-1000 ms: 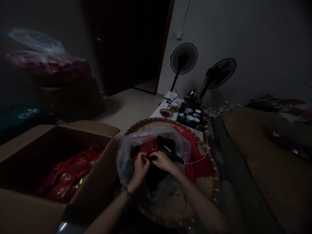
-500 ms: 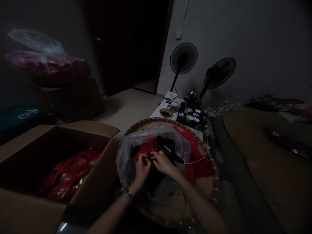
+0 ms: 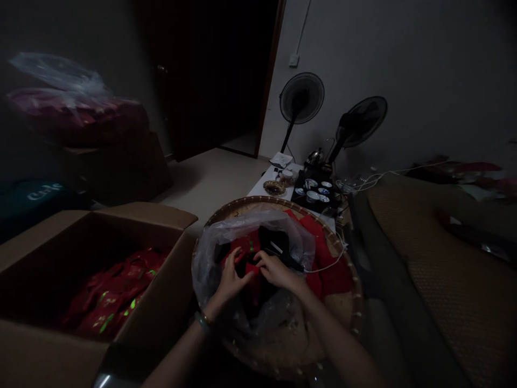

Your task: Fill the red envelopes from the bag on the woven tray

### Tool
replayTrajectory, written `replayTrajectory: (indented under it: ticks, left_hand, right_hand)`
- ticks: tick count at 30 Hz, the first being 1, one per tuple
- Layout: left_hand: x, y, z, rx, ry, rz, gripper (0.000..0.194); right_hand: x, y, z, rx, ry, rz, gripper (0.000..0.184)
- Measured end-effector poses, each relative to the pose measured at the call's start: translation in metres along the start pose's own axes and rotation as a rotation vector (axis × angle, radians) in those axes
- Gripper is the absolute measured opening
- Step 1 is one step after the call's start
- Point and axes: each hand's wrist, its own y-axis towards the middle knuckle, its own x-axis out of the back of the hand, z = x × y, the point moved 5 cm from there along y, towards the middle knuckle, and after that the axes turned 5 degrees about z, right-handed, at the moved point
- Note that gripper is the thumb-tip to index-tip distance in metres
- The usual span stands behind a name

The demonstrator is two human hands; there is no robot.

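Note:
A round woven bamboo tray point(image 3: 323, 353) stands in front of me with a clear plastic bag point(image 3: 210, 253) spread open on it. Dark material and red pieces with green marks lie inside the bag. Over it, my left hand point(image 3: 230, 280) has thumb and fingers apart, its thumb beside a small red cloth piece point(image 3: 252, 272). The bent fingers of my right hand point(image 3: 277, 271) pinch that piece at its right side. A black device point(image 3: 288, 260) with a white cable lies just past my right hand. Red cloth point(image 3: 329, 258) is on the tray's right side.
On the left stands an open cardboard box point(image 3: 153, 285) with red, green-marked items point(image 3: 117, 296) inside. Beyond the tray, a low table point(image 3: 262, 186) holds cups and dishes. Two standing fans point(image 3: 302, 98) are near the wall. A woven mat point(image 3: 428, 258) covers the right side.
My left hand has opened, its thumb and fingers spreading from a pinch close to my right hand. More of a red cloth piece now shows between the hands.

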Motion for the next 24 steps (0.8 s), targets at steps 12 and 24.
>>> replayTrajectory:
  ticks: [12,24]
  left_hand:
    - [-0.024,0.004,0.029,0.162,-0.146,0.353,0.032]
    - [-0.016,0.004,0.011,0.188,-0.282,0.328,0.040]
  right_hand:
    - [0.017,-0.008,0.033,0.129,-0.180,-0.068,0.023]
    - [0.004,-0.007,0.026,0.041,-0.339,-0.070,0.012]
